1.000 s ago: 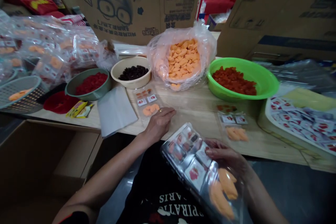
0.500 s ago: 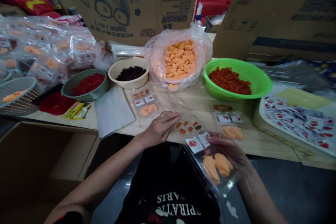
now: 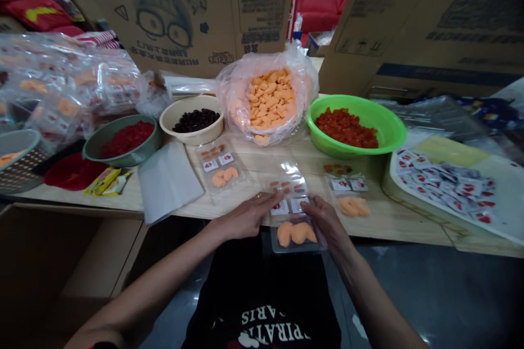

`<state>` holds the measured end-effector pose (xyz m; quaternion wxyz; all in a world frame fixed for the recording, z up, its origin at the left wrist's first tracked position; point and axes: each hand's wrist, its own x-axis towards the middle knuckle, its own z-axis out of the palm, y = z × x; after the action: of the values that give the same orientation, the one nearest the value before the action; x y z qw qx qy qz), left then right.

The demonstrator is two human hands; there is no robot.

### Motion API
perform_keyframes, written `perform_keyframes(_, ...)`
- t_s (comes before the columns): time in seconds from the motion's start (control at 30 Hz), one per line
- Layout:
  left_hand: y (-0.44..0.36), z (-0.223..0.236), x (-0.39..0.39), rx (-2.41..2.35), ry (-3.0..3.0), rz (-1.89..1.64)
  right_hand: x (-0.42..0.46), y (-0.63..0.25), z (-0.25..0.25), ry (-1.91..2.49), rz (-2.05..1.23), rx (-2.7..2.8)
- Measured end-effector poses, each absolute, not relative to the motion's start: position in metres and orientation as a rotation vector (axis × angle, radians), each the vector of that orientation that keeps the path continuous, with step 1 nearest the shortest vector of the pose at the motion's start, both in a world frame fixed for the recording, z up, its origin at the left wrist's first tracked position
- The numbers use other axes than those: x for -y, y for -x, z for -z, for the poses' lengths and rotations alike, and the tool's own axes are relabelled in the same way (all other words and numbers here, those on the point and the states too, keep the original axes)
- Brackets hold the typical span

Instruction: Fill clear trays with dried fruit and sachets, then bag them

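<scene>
Both my hands are at the table's front edge, around a clear plastic tray packet (image 3: 292,218) holding orange dried fruit pieces, red-printed white sachets and small red-orange pieces. My right hand (image 3: 323,221) grips its right side. My left hand (image 3: 245,217), with a ring on one finger, lies with its fingertips against the packet's left side. Another flat packet (image 3: 221,172) lies to the left of them on the wooden table (image 3: 254,161), and a third (image 3: 347,196) lies to the right.
Along the back stand a bag of orange pieces (image 3: 268,101), a cream bowl of dark fruit (image 3: 192,119), a green basin of red pieces (image 3: 347,125) and a grey-green bowl (image 3: 123,144). A tray of sachets (image 3: 446,188) sits right, cardboard boxes (image 3: 184,11) behind.
The packet has come down from above my lap to the table's edge and shifted left. My left hand has moved right to meet it. The view has turned slightly.
</scene>
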<state>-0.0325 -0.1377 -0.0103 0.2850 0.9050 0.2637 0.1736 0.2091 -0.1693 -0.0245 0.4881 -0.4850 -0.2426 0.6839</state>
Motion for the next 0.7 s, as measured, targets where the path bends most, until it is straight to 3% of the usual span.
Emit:
perform_keyframes(0.17, 0.015, 0.002, 0.158, -0.871, -2.442, -0.265, 0.157, -0.199, 0.031, 1.646, -1.356, 0.931)
perform_keyframes(0.3, -0.001, 0.016, 0.171, -1.021, -2.501, -0.197, 0.157, -0.198, 0.009, 2.257, -0.555, 1.768)
perform_keyframes(0.4, 0.0, 0.025, 0.171, -1.018, -2.504, -0.213, 0.158, -0.193, -0.005, 2.089, -0.078, 2.349)
perform_keyframes(0.5, 0.005, 0.024, 0.168, -0.992, -2.487, -0.241, 0.143, -0.179, -0.007, 1.827, 0.045, 2.678)
perform_keyframes(0.7, 0.007, 0.018, 0.17, -0.978, -2.457, -0.368, 0.091, -0.158, -0.01, 1.894, 0.095, 2.672)
